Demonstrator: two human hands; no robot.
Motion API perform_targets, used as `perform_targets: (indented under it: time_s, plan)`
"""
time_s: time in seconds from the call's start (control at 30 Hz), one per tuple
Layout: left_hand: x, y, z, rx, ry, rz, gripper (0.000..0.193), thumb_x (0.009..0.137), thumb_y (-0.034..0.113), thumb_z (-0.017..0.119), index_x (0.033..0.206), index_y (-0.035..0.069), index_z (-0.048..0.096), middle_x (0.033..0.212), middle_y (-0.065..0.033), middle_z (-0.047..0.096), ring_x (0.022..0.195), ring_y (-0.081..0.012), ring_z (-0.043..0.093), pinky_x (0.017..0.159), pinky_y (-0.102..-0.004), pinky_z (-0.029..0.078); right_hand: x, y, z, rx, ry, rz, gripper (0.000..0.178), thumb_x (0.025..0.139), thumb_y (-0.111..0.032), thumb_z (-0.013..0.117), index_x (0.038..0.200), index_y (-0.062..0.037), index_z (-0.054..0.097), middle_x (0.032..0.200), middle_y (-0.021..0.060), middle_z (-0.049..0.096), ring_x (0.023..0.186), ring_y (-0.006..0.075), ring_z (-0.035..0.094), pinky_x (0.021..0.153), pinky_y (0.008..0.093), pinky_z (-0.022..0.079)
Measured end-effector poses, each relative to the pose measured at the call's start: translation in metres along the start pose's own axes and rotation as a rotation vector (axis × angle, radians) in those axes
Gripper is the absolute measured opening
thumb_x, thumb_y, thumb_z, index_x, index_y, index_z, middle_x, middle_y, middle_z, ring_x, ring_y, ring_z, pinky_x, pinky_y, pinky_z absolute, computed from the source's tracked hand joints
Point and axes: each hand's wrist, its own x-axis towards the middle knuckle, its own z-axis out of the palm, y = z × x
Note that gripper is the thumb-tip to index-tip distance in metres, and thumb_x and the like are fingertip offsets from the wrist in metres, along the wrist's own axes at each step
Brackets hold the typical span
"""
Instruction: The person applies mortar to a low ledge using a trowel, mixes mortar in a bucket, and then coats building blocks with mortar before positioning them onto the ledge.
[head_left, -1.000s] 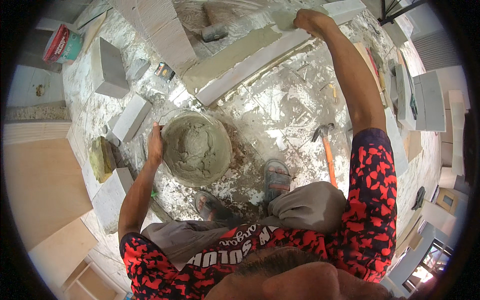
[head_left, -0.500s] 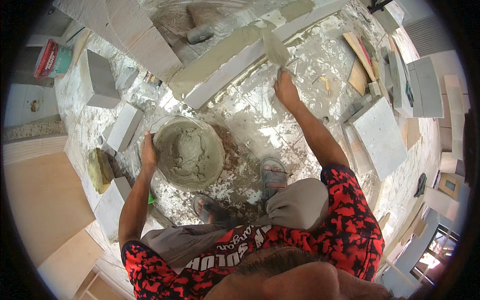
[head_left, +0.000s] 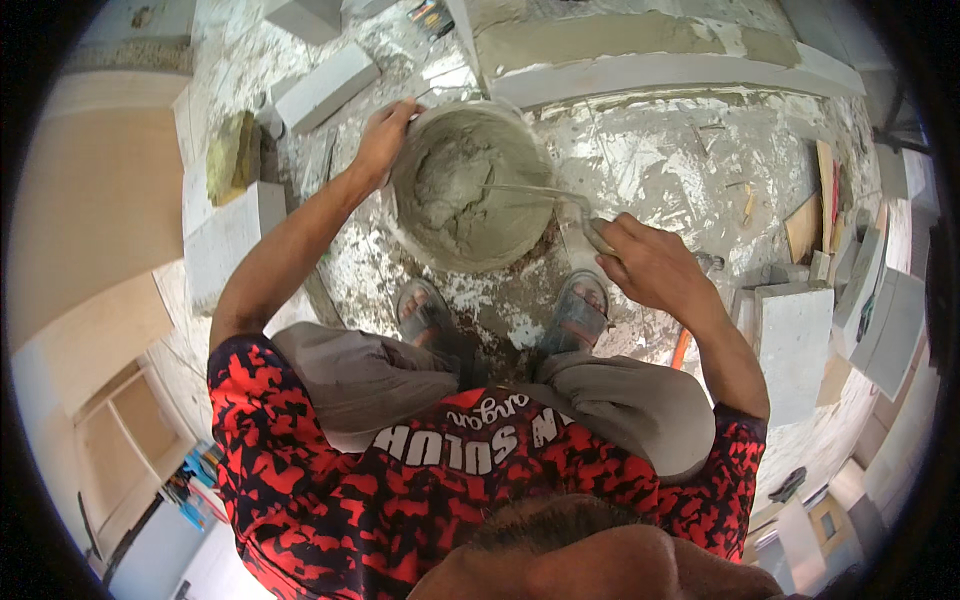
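A round bucket (head_left: pixel 398 218) of wet grey mortar (head_left: pixel 450 185) stands on the floor just beyond my feet. My left hand (head_left: pixel 384 142) is closed on its rim at the upper left. In my right hand (head_left: pixel 652 262), to the right of the bucket, is the handle of a trowel (head_left: pixel 535 191). The trowel reaches left over the rim, its blade seen nearly edge-on with the tip at the mortar; how deep it sits I cannot tell. Beyond the bucket runs a low row of pale blocks (head_left: pixel 680 75), with a mortar layer (head_left: pixel 620 42) along its top.
Left of the bucket lie a pale block (head_left: pixel 328 88), a larger block (head_left: pixel 235 240) and a yellowish rough chunk (head_left: pixel 231 160). At the right are wood scraps (head_left: pixel 803 228) and a stacked pale slab (head_left: pixel 795 350). My sandalled feet (head_left: pixel 425 310) stand close to the bucket.
My right hand has brought the trowel back from the block row to the bucket. My left hand stays at the rim. The view has turned, so the row now lies nearly level across the top.
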Motion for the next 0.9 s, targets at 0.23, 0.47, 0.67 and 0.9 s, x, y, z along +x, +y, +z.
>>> perform_targets:
  time_s: [0.23,0.47,0.67,0.9]
  plan:
    - [-0.047,0.035,0.063,0.091,-0.147,0.071,0.043,0.096,0.039,0.046,0.105,0.0,0.06,0.1,-0.0096,0.06,0.093,-0.0161,0.056,0.085,-0.0306,0.044,0.048,0.0,0.031,-0.531,-0.077,-0.038,0.023,0.081,-0.006,0.053,0.104,-0.0034,0.051,0.096,0.0182,0.053,0.084,0.0344,0.061,0.07,0.0448,0.05]
    - [-0.039,0.024,0.074,-0.129,-0.1,0.067,0.045,0.094,0.038,0.05,0.107,-0.002,0.062,0.095,-0.0093,0.062,0.089,-0.016,0.053,0.082,-0.0301,0.042,0.052,0.023,0.055,-0.743,0.037,-0.111,0.023,0.08,-0.009,0.055,0.103,-0.0105,0.05,0.097,0.0117,0.049,0.087,0.0266,0.054,0.075,0.0381,0.04]
    - [-0.041,0.019,0.071,-0.11,-0.079,0.034,0.041,0.095,0.039,0.05,0.106,0.0,0.057,0.098,-0.0084,0.058,0.09,-0.0149,0.054,0.082,-0.0305,0.046,0.02,0.001,0.084,-0.509,0.168,-0.151,0.021,0.076,-0.009,0.06,0.096,-0.0101,0.052,0.092,0.0085,0.048,0.081,0.0246,0.05,0.069,0.0389,0.036]
    - [-0.036,0.021,0.063,-0.004,0.017,0.075,0.04,0.095,0.039,0.048,0.104,0.002,0.06,0.097,-0.0092,0.06,0.091,-0.0165,0.054,0.084,-0.0314,0.043,-0.006,0.011,0.107,0.314,0.151,0.089,0.043,0.068,-0.006,0.071,0.106,-0.0007,0.05,0.093,0.0142,0.044,0.085,0.0318,0.049,0.074,0.0397,0.042]
